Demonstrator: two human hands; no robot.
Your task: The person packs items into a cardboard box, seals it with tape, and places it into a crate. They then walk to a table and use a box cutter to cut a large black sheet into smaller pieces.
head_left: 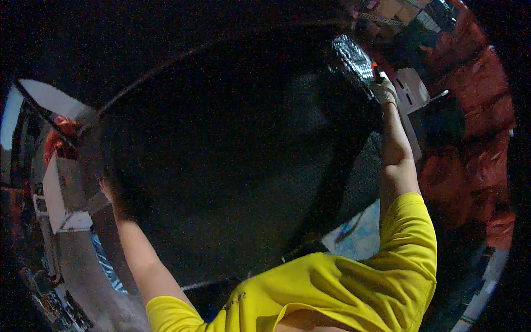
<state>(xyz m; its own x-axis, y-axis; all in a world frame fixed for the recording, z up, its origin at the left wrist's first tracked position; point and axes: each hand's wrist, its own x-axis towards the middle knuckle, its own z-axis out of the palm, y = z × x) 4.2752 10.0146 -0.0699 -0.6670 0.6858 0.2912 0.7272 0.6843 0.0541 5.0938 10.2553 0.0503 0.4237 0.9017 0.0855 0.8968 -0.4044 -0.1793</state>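
A large dark, finely textured panel (221,166) spreads before me between my arms. At its far right, my right hand (385,91), in a pale glove, is closed round the red-and-black end of a shiny, silvery oblong thing (354,58). Glare hides its exact kind. My left hand (105,189) is at the panel's left edge, beside a pale box-like block. Its fingers are lost in shadow and blur, so I cannot tell whether they grip the edge.
On the left stands the pale box-like block (63,193), with a red-orange bundle (60,135) above it. Red sheeting (470,138) hangs along the right. A whitish slotted piece (412,88) lies beyond my right wrist. Cardboard-coloured items (392,14) are at the far right.
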